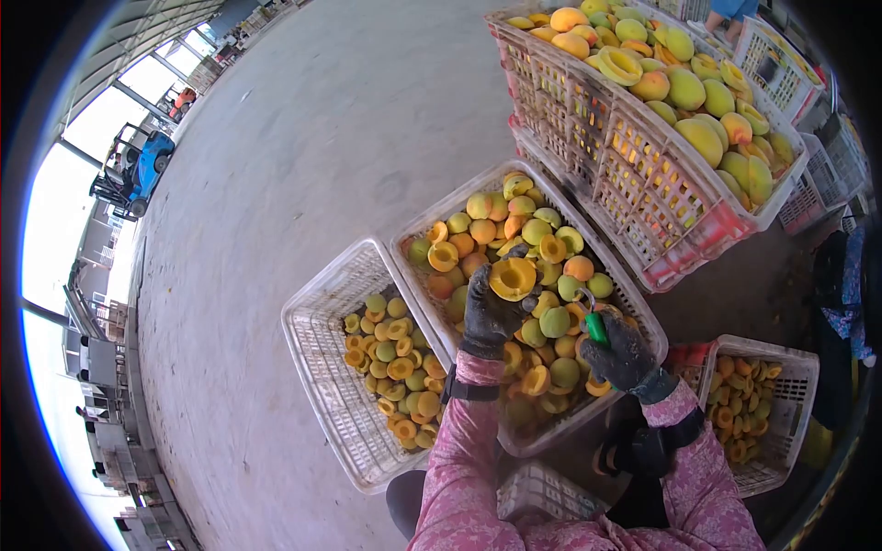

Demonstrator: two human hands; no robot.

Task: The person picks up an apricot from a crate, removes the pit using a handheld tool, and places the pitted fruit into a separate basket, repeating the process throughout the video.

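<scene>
- Left hand [489,317]: gloved, raised over the middle crate [519,444]; thumb and fingers pinch a fruit half [513,278] from opposite sides, cut face turned upward, hollow visible.
- Right hand [627,356]: gloved, over the same crate's right-hand side; fingers curl closed around a green-handled tool [598,328], its curved metal end pointing away from the wearer. The tool is near the fruit half, apart from it.
- Middle crate: contains whole yellow-green and orange fruit [555,321] mixed with cut pieces, lying beneath both hands.
- Left crate [317,317]: pale, slatted, just beside the middle crate; cut and rounded pieces lie mostly toward its right side.
- Large crate [588,138]: beyond the middle crate to the right, heaped above its rim with fruit.
- Lower-right crate [796,404]: holds further cut pieces.
- Clothing: pink patterned sleeves [467,459], dark band at each wrist.
- Surroundings: grey floor [276,184]; blue forklift [152,170] well apart, at far left.
</scene>
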